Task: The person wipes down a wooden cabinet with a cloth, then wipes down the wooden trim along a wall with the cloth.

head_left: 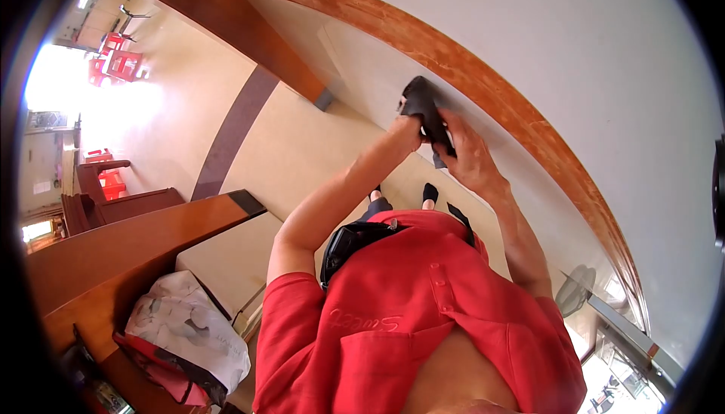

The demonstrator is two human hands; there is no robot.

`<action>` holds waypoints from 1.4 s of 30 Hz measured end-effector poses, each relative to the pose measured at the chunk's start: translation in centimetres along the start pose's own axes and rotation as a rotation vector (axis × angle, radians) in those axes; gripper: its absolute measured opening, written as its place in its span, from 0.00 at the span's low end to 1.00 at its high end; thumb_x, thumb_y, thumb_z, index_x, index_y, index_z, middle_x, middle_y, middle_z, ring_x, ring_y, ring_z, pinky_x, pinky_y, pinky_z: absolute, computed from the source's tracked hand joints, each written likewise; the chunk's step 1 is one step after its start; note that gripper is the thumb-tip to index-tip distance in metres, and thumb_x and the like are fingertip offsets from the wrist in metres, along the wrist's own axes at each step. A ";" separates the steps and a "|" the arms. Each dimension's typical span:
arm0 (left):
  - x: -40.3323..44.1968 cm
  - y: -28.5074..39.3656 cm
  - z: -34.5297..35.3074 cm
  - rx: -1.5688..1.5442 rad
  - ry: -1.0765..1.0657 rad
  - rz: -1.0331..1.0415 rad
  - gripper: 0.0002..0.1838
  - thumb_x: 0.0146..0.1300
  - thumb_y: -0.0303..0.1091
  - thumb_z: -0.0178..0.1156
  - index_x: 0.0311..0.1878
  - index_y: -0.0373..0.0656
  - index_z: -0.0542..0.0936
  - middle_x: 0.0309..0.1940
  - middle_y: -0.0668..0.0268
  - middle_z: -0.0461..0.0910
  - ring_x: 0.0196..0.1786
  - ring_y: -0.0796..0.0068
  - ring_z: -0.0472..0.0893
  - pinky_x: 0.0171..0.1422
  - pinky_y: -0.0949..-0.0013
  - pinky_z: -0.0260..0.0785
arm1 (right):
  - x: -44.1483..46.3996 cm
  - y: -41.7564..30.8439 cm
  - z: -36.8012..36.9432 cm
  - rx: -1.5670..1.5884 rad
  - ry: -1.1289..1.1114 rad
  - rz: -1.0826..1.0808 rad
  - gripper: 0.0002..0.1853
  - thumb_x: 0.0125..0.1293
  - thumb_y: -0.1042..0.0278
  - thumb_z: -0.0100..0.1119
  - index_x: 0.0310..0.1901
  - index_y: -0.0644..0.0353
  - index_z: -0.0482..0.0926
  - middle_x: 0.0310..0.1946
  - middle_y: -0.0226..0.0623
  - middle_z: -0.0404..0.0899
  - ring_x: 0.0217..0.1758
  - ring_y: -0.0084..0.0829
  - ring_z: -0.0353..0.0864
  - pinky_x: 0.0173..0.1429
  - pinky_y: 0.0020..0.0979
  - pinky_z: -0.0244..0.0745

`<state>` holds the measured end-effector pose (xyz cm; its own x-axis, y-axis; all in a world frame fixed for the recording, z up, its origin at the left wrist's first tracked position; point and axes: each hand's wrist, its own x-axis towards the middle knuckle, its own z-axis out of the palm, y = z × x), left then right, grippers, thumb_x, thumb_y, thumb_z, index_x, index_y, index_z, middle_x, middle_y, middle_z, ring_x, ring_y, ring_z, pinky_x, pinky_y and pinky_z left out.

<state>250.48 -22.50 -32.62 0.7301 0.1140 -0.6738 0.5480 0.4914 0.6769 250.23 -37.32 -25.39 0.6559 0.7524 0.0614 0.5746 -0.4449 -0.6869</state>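
A long, dark black object (pixel 425 104) is up in front of me near the wall; its exact kind cannot be made out. My left hand (pixel 415 136) reaches it from the left, with the object covering most of the fingers, so I cannot tell how they are set. From the right, my right hand (pixel 470 153) has its fingers bent against the object's near end and grips it. Both hands are close together, above floor level and beyond my feet.
A white wall with a brown curved trim (pixel 483 74) runs along the right. At left, a wooden-edged counter (pixel 143 255) holds a white and pink bag (pixel 181 323). Red stools (pixel 121 65) stand far off by a bright opening. A black waist bag (pixel 351 244) hangs at my front.
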 end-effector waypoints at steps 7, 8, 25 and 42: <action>-3.4 0.4 0.8 -0.391 -0.228 -0.142 0.16 0.66 0.42 0.47 0.54 0.51 0.67 0.49 0.68 0.69 0.47 0.69 0.73 0.51 0.46 0.66 | -0.6 0.3 -2.5 0.520 0.150 0.288 0.13 0.65 0.64 0.50 0.46 0.64 0.73 0.33 0.37 0.79 0.37 0.26 0.78 0.42 0.26 0.72; -3.6 0.3 0.8 -0.383 -0.238 -0.154 0.16 0.66 0.42 0.47 0.54 0.51 0.67 0.49 0.68 0.69 0.47 0.69 0.73 0.51 0.46 0.66 | -0.6 0.6 -2.8 0.678 0.191 0.301 0.15 0.66 0.62 0.50 0.47 0.64 0.73 0.33 0.33 0.80 0.38 0.22 0.77 0.42 0.24 0.71; -6.3 0.0 1.2 0.163 -0.299 0.289 0.08 0.63 0.34 0.55 0.40 0.39 0.76 0.27 0.70 0.76 0.29 0.84 0.75 0.30 0.77 0.70 | -4.5 4.3 0.9 1.990 -0.044 0.140 0.35 0.63 0.40 0.43 0.60 0.64 0.61 0.55 0.42 0.69 0.57 0.34 0.70 0.63 0.39 0.64; -9.7 2.5 8.6 0.950 -0.531 1.513 0.10 0.55 0.20 0.54 0.42 0.35 0.76 0.44 0.56 0.78 0.45 0.61 0.78 0.48 0.63 0.72 | -16.9 4.9 0.1 1.107 1.209 0.370 0.17 0.70 0.68 0.42 0.58 0.61 0.61 0.49 0.39 0.72 0.50 0.28 0.74 0.52 0.29 0.71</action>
<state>248.25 -29.82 -21.82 0.6860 -0.4008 0.6072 -0.7275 -0.3649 0.5810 241.89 -52.19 -29.85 0.9431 -0.3208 -0.0872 0.0620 0.4275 -0.9019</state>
